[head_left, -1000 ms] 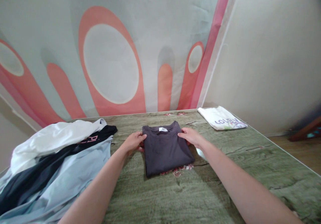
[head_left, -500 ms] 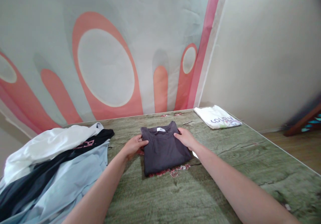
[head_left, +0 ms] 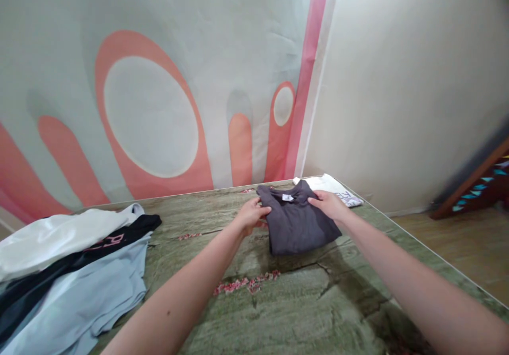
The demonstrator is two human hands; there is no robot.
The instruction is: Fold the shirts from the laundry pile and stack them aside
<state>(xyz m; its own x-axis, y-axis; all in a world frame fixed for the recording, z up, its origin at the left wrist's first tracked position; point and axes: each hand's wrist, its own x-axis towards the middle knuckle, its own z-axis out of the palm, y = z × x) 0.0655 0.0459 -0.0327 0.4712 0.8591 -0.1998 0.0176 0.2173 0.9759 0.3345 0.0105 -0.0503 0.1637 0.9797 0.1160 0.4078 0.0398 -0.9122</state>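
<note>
Currently pinching folded dark-grey cloth T-shirt (head_left: 300, 227) at both shoulders with left grip (head_left: 252, 215) and right grip (head_left: 329, 205) | held over green wood-grain worktop (head_left: 278, 323) | partly hiding folded white lettered cloth garment (head_left: 330, 183) behind

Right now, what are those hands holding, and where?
A folded dark grey fabric shirt: the left hand holds it near its upper left corner, the right hand near its upper right.

Grey coral-patterned wall (head_left: 214, 79), plain beige wall (head_left: 393, 89) beside it, brown wood-look floor (head_left: 461, 243) to the right of green wood-grain bench (head_left: 310, 307)
</note>
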